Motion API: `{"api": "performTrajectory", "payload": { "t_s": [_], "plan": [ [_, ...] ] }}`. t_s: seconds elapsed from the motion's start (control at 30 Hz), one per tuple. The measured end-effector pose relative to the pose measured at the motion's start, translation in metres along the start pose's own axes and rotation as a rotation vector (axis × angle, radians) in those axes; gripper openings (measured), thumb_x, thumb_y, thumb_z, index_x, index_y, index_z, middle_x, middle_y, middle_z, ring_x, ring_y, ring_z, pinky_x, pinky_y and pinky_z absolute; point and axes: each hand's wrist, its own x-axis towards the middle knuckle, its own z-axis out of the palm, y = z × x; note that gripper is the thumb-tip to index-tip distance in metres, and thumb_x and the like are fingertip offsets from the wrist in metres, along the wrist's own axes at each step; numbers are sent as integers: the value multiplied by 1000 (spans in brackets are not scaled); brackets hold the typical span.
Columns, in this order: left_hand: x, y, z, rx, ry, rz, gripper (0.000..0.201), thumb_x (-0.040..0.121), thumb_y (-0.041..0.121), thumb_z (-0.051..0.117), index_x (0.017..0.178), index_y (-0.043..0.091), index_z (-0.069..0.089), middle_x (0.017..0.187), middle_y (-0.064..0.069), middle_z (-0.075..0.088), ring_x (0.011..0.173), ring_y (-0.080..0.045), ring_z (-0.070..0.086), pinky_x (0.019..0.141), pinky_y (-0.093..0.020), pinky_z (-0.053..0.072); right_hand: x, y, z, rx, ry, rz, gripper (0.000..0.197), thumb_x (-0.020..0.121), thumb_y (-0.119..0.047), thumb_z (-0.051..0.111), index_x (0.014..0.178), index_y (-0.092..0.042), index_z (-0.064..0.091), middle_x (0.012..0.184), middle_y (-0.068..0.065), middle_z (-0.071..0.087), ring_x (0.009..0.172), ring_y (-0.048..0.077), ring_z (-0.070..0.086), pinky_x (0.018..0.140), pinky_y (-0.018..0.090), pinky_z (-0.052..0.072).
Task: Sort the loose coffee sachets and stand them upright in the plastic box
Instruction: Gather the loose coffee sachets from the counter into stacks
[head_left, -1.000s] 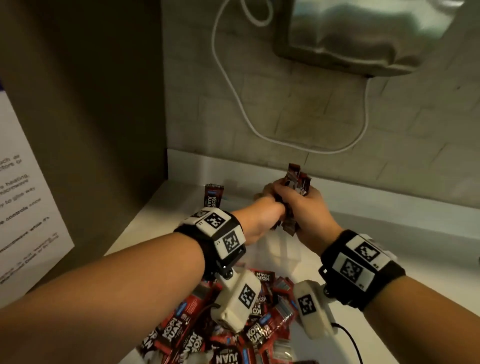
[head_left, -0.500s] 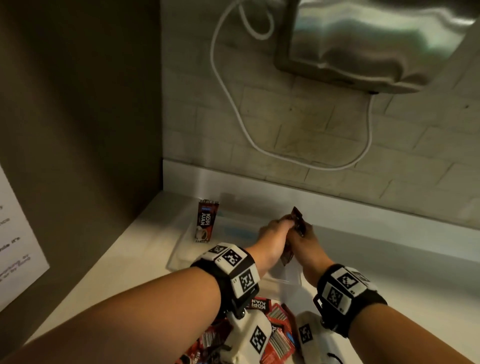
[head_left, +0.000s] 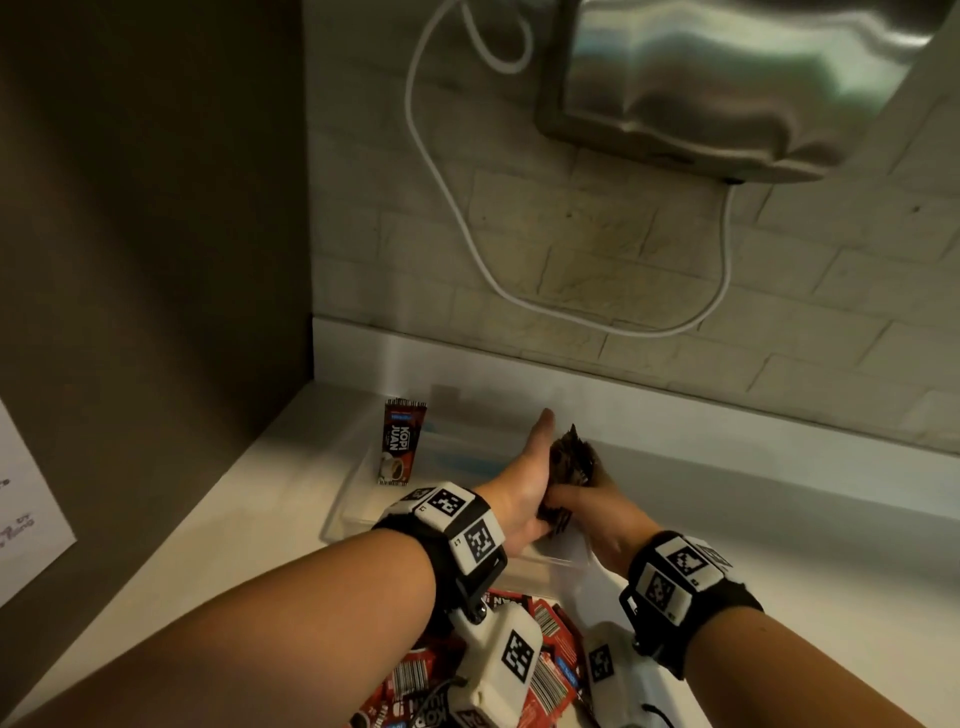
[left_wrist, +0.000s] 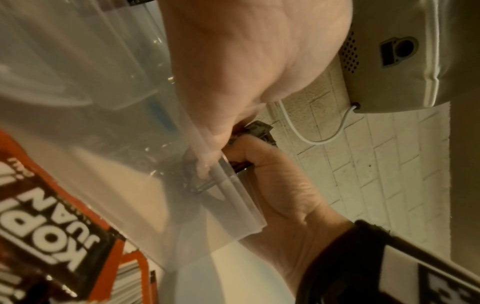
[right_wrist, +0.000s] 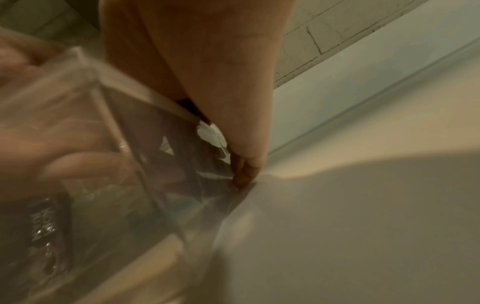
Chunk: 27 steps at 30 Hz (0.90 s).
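A clear plastic box (head_left: 358, 499) lies on the white counter. One Kopi Juan sachet (head_left: 400, 441) stands upright at its left end. At its right end a bundle of dark sachets (head_left: 571, 462) stands inside, between both hands. My left hand (head_left: 524, 478) lies flat against the bundle's left side, fingers straight. My right hand (head_left: 597, 499) grips the bundle from the right, its thumb curled over it in the left wrist view (left_wrist: 244, 152). The right fingertips (right_wrist: 244, 174) reach the box floor. Loose red sachets (head_left: 550, 639) lie piled near me.
A steel hand dryer (head_left: 727, 88) hangs on the brick wall above, with a white cable (head_left: 467, 249) looping down. A brown side wall (head_left: 156, 260) with a paper notice (head_left: 26, 519) closes the left. Bare counter (head_left: 779, 545) stretches to the right.
Both hands have brought the bundle down from above the box into its right end. The left hand has flattened against it.
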Motion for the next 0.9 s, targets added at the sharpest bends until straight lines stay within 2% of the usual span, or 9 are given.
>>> {"api": "performTrajectory", "payload": {
  "t_s": [0.07,0.1,0.17,0.2,0.33,0.47,0.63,0.77,0.9],
  "plan": [
    [-2,2,4,30,-17,11,82,86,76,29,137,16,50,137,-10,56,126,-25,52,111,-41,38,-2,-1,-2,-37,-8,-27,64,73,22,55,110,-30,47,111,5,63,106,21,60,93,40,50],
    [-2,2,6,55,-19,13,91,79,83,32,139,17,48,139,-10,54,127,-25,51,111,-42,37,-1,0,-2,-61,-8,-31,68,71,22,58,113,-30,45,113,5,63,108,22,60,95,43,50],
    [6,-4,9,100,-34,-18,121,53,99,36,145,21,41,144,-9,49,131,-26,47,112,-46,34,0,3,-2,-96,-2,-29,73,70,15,69,123,-28,43,116,8,64,109,24,61,94,46,51],
    [11,-7,11,117,-19,-17,124,52,100,34,148,21,37,147,-10,46,133,-26,44,113,-46,33,0,3,-1,-102,4,-34,74,69,12,72,126,-26,42,115,8,64,108,24,61,92,45,52],
    [4,-3,10,165,50,9,95,80,84,23,150,20,34,151,-11,40,137,-25,39,116,-43,28,0,0,-1,-70,47,-49,65,71,5,75,123,-20,45,111,6,64,103,21,62,84,37,54],
    [6,-4,7,173,40,7,84,88,76,21,149,18,34,150,-11,41,137,-24,39,114,-39,30,4,0,-4,-86,20,-39,65,72,4,76,124,-18,46,113,3,64,102,14,61,76,25,52],
    [12,-6,7,198,44,0,119,61,96,22,153,21,25,152,-12,38,138,-26,38,116,-46,28,6,4,-6,-169,2,-39,83,58,-6,85,130,-18,46,113,3,66,103,18,64,85,38,56],
    [8,-2,6,213,50,3,108,71,90,21,153,20,25,151,-12,40,137,-26,39,116,-46,29,2,1,-9,-134,30,-33,80,62,9,78,128,-18,43,117,2,63,109,22,60,93,47,52],
    [9,-2,9,256,18,-15,111,68,91,20,152,19,27,150,-13,40,136,-27,41,116,-45,29,0,-2,-7,-125,28,-37,77,60,4,82,125,-16,45,111,7,65,103,25,64,89,49,54]
  ]
}}
